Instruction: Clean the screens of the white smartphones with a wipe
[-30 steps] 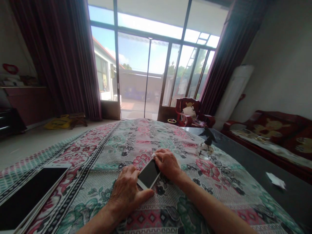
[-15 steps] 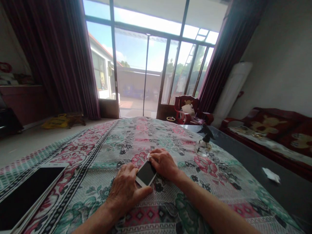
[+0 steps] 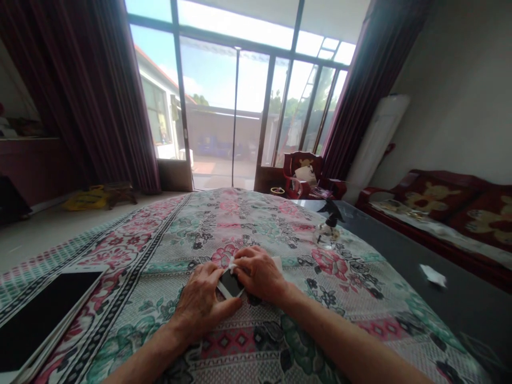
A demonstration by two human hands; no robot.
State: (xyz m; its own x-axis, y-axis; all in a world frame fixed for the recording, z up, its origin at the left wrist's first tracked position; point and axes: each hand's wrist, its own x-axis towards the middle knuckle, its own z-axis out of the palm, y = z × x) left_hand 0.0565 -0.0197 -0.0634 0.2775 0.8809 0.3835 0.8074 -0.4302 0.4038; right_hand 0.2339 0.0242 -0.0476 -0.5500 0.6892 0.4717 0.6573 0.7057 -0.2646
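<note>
On the pink-and-green floral tablecloth (image 3: 248,232), a rectangular white-framed phone (image 3: 232,287) is held between the left hand's (image 3: 202,294) thumb and fingers, while at its far end a crumpled white tissue (image 3: 232,263) is pinched by the right hand (image 3: 259,273), wiping seemingly unfinished.

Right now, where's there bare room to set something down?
Bare tablecloth lies between the large black-screened device and the left hand, between the right forearm and the spray bottle, and toward the far edge. It is crowded at the small phone: left hand, right hand, white wad.
</note>
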